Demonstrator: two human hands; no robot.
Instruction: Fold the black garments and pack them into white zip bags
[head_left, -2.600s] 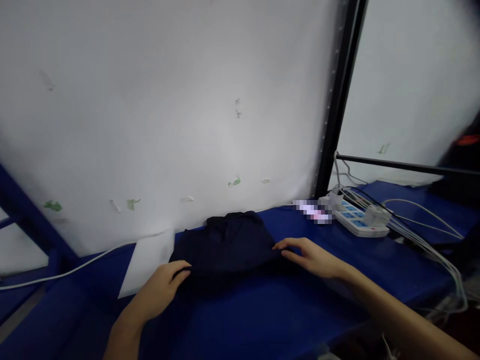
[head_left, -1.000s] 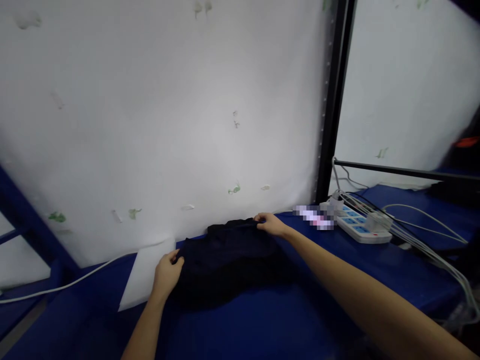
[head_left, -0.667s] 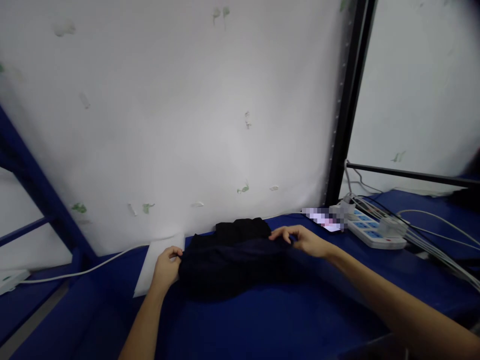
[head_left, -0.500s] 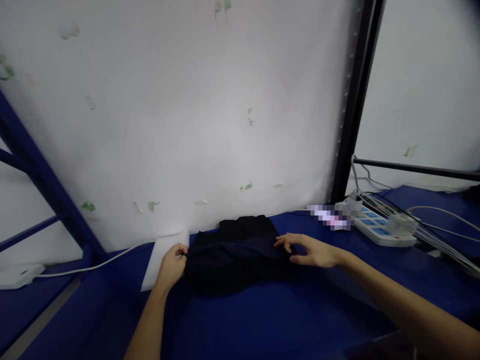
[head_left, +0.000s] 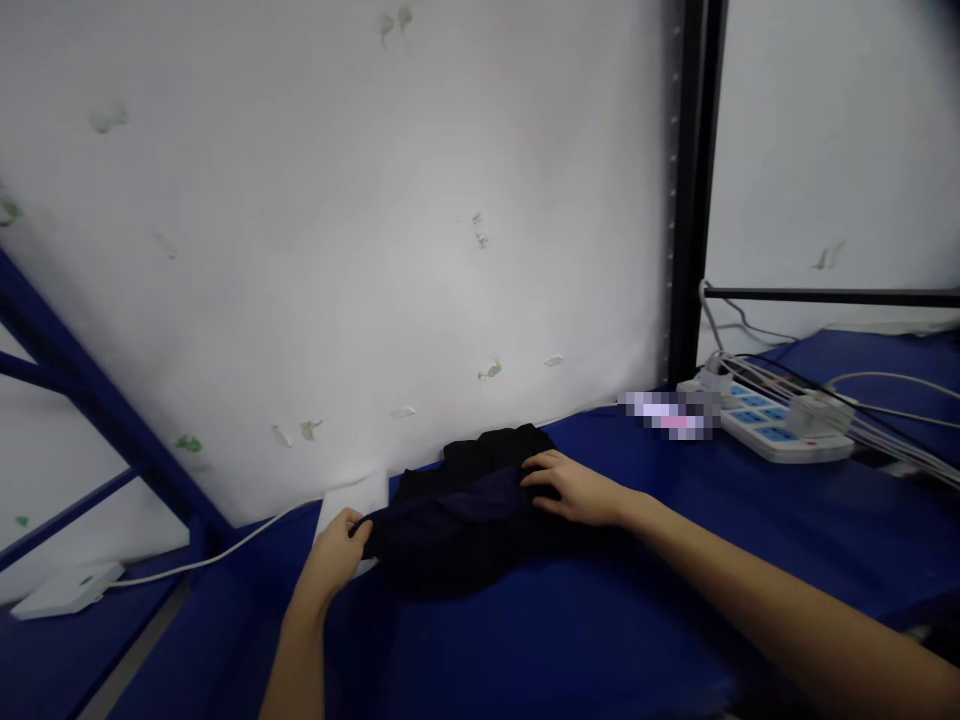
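Observation:
A dark piece of cloth (head_left: 457, 540), black with a navy band along its upper part, lies rumpled on the blue tabletop (head_left: 525, 650). My left hand (head_left: 339, 545) pinches the cloth's left edge between thumb and fingers. On the right part of the cloth rests my right hand (head_left: 574, 487), its fingers spread and lying over the fabric. A white sheet (head_left: 352, 497) sits behind my left hand, partly covered by that hand and the cloth. The kind of garment, if it is one, cannot be made out.
A white power strip (head_left: 780, 430) with plugs and cables stands at the right. Beside it lies a blurred-out object (head_left: 667, 412). A white box (head_left: 67, 590) with a cable is at far left. A white panel (head_left: 420, 250) rises behind, between blue and black frame posts.
My right hand has moved left and lies over the cloth with fingers spread. My left hand grips the cloth's left edge, slightly lower. The whole view has tilted a little.

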